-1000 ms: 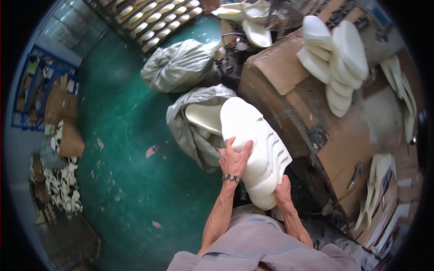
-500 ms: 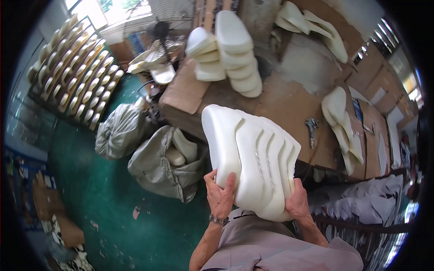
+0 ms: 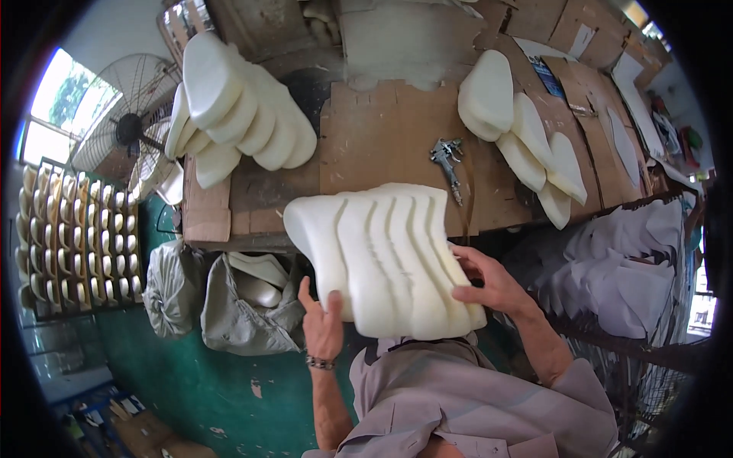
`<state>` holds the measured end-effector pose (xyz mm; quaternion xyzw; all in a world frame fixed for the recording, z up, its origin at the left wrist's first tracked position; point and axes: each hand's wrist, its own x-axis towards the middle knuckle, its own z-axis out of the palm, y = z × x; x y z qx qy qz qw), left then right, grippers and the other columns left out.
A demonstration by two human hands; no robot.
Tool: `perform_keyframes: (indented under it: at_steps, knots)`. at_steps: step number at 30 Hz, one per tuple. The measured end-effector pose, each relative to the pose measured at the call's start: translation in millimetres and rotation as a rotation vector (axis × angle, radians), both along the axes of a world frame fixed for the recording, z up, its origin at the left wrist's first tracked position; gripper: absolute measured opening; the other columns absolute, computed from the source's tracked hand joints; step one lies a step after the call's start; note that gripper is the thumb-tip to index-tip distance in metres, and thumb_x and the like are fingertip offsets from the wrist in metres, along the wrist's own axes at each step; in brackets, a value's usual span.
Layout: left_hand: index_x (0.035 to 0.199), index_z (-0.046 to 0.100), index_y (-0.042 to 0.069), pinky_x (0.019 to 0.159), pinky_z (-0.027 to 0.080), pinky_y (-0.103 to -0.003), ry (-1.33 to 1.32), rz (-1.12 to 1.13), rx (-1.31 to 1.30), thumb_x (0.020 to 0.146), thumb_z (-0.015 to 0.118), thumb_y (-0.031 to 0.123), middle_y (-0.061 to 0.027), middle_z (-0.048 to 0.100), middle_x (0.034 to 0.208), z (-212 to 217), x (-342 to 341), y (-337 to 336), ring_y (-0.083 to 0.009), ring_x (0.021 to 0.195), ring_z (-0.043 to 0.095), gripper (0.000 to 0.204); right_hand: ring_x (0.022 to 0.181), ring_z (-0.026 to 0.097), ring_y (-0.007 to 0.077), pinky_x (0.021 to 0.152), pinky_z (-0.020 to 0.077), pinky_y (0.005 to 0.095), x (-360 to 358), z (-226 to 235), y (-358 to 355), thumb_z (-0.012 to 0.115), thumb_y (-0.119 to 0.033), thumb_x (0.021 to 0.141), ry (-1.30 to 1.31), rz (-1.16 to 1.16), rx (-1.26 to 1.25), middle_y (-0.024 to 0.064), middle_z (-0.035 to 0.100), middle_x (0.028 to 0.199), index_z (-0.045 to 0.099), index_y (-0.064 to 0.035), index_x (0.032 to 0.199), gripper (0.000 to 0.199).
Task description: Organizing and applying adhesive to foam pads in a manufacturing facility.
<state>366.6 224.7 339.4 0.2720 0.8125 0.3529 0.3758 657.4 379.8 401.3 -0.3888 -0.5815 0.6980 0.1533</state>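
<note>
A stack of several cream foam pads (image 3: 389, 259), shaped like seat cushions and overlapping like shingles, is tilted in front of my body by the workbench's near edge. My left hand (image 3: 322, 324) supports its lower left end, thumb against the front face and index finger raised beside it; the other fingers are partly hidden. At the right end, my right hand (image 3: 492, 284) grips the stack, thumb in front and fingers over the outer edge. On the bench beyond lies a metal spray gun (image 3: 447, 164) with a hose.
Cardboard covers the workbench (image 3: 366, 145). Other foam pads are piled at its left (image 3: 244, 107) and right (image 3: 527, 137). Below stand grey sacks (image 3: 252, 320), one containing pads. A rack of pads (image 3: 80, 237) and a fan (image 3: 130, 126) are left; grey sheets (image 3: 611, 267) hang right.
My view has turned to face the bench more squarely. The foam stack is now more level and closer to the bench edge. My left index finger has come away from the pads.
</note>
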Motion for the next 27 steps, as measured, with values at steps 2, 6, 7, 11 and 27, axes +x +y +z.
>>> perform_keyframes:
  at_steps: [2,6,7,11,27]
  knots:
    - [0.156,0.015,0.002,0.072,0.056,-0.039,-0.126,-0.060,0.100,0.100,0.046,0.057,-0.0174,0.070,0.090,7.2,-22.3,8.0,-0.0306,0.077,0.070,0.084,0.128,0.051,0.0192,0.109,0.0389,0.0346,11.2,-3.8,6.5,0.085,-0.023,0.079,0.278,0.042,0.054,0.0117,0.053,0.140,0.034,0.0003,0.151,0.092]
    - [0.157,0.017,0.004,0.066,0.057,-0.030,-0.627,-0.180,0.385,0.105,0.042,0.048,-0.0133,0.067,0.096,1.5,-60.6,36.7,-0.0230,0.074,0.070,0.072,0.134,0.044,0.0178,0.112,0.0342,0.0348,19.4,-8.9,5.0,0.090,-0.020,0.072,0.410,-0.058,0.000,0.0089,0.046,0.149,0.028,-0.0013,0.155,0.105]
    - [0.154,0.028,0.005,0.066,0.056,-0.028,-0.716,-0.158,0.353,0.104,0.051,0.032,-0.0109,0.065,0.091,2.2,-66.9,49.7,-0.0193,0.072,0.068,0.061,0.130,0.047,0.0166,0.110,0.0364,0.0340,23.6,-19.5,2.4,0.092,-0.019,0.070,0.321,-0.143,-0.056,0.0076,0.050,0.145,0.033,-0.0008,0.153,0.103]
    - [0.146,0.044,0.007,0.078,0.056,-0.035,-0.376,-0.387,0.164,0.082,0.079,0.009,-0.0102,0.064,0.101,-47.5,-124.9,106.0,-0.0196,0.084,0.065,0.073,0.117,0.056,0.0137,0.103,0.0431,0.0314,28.3,-64.8,6.0,0.092,-0.032,0.071,0.259,-0.392,0.006,0.0045,0.062,0.131,0.048,0.0006,0.142,0.090]
    - [0.141,0.044,0.004,0.110,0.038,-0.048,0.323,-1.123,0.444,0.041,0.093,0.056,-0.0199,0.051,0.139,-49.5,-52.5,293.1,-0.0392,0.132,0.047,0.122,0.138,0.042,0.0214,0.114,0.0313,0.0369,7.4,-202.4,116.6,0.046,-0.040,0.106,0.431,-1.071,0.284,0.0085,0.048,0.149,0.042,-0.0033,0.148,0.057]
